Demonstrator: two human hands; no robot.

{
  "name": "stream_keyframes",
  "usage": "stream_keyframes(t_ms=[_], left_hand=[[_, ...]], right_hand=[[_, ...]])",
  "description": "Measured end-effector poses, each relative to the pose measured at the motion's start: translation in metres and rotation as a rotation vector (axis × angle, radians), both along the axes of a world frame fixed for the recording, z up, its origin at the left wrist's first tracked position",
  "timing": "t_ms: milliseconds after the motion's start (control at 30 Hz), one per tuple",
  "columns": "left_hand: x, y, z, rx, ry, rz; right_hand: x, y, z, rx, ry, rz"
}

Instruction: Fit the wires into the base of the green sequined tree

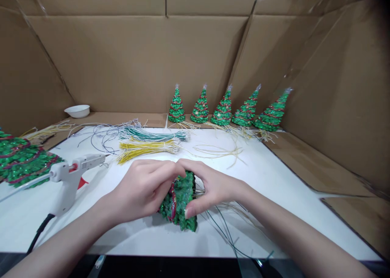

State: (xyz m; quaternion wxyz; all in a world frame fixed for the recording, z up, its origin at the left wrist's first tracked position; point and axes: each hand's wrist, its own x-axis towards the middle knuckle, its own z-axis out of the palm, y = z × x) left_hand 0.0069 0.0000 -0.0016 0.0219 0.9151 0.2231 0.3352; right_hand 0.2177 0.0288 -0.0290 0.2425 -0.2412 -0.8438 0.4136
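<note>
Fingers of the left hand (143,190) and right hand (210,186) clamp one glittery green tree (179,203) over the white table (274,180); cardboard walls (122,62) around, five finished trees (224,109) lined up behind.

Glittery green tinsel tree (179,203), matt brown cardboard walls (128,62), smooth white plastic glue gun (71,176).

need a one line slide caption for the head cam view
Both hands, left hand and right hand, clasp a green tinsel tree beside a white glue gun.
</note>
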Motion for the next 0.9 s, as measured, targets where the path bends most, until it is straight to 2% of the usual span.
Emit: stream_keyframes(t_ms=[900], left_hand=[[-0.003,0.0005,0.0013,-0.05,0.069,-0.007]], right_hand=[[0.0004,0.0009,-0.0017,-0.011,-0.004,-0.003]])
